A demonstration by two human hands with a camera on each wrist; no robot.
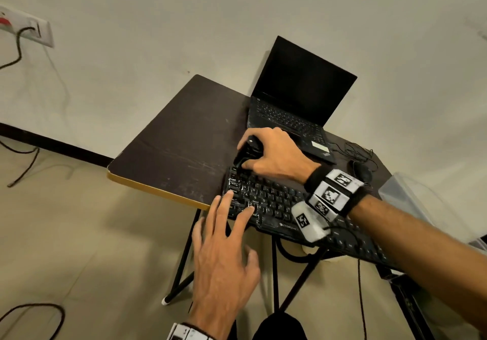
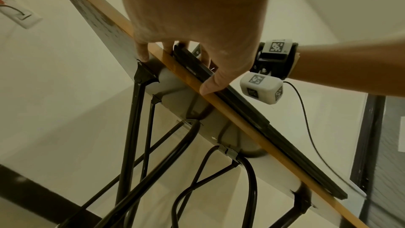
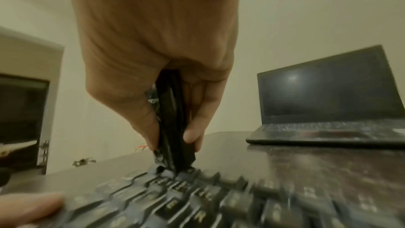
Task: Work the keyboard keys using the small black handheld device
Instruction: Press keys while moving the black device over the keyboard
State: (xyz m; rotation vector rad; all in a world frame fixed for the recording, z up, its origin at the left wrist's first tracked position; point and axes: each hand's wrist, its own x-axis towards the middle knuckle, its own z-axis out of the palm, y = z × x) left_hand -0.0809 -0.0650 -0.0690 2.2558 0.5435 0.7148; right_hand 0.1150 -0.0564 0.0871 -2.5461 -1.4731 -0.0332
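A black keyboard (image 1: 276,202) lies along the near edge of a dark table (image 1: 181,139). My right hand (image 1: 274,152) grips a small black handheld device (image 1: 247,152) upright, its lower tip down on the keys at the keyboard's far left corner. In the right wrist view the black device (image 3: 173,127) sits between thumb and fingers with its tip touching the top key row of the keyboard (image 3: 197,202). My left hand (image 1: 224,247) lies flat with straight fingers resting on the keyboard's near left end; in the left wrist view its fingers (image 2: 142,51) reach over the table edge.
An open black laptop (image 1: 295,102) with a dark screen stands at the table's far side. A black mouse (image 1: 362,172) and its cable lie to the right. A translucent box (image 1: 411,200) sits at the far right. Folding legs (image 2: 131,145) run under the table. Cables trail on the floor.
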